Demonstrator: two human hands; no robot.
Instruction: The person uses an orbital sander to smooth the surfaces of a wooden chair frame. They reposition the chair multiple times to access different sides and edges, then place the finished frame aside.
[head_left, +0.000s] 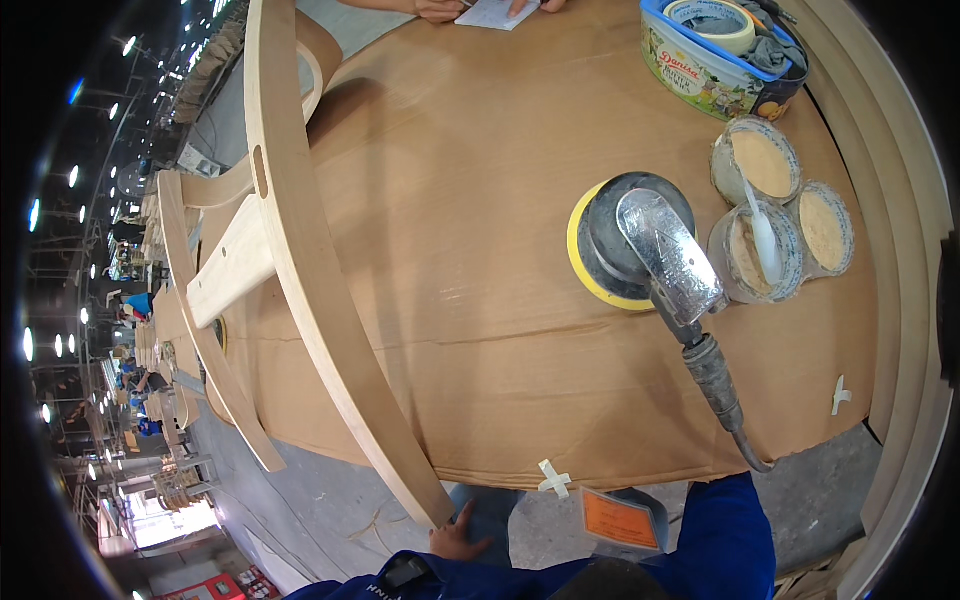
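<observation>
At the near table edge, the left hand (455, 535) touches the end of a curved wood frame (300, 250), fingers loose. Right hand's grip cannot be told. An orange tag (620, 520) hangs nearby; a sander (635, 245) lies apart.

The tabletop (470, 180) is covered with brown cardboard, taped at the near edge with white strips (554, 478). On it are laid a yellow-padded sander (632, 243), three round tubs of tan filler (782, 212) just beside the sander, an oval tin (715, 58) with a tape roll inside, a white paper (497, 12) at the far edge, and a curved wooden frame (300, 250) at the left.
</observation>
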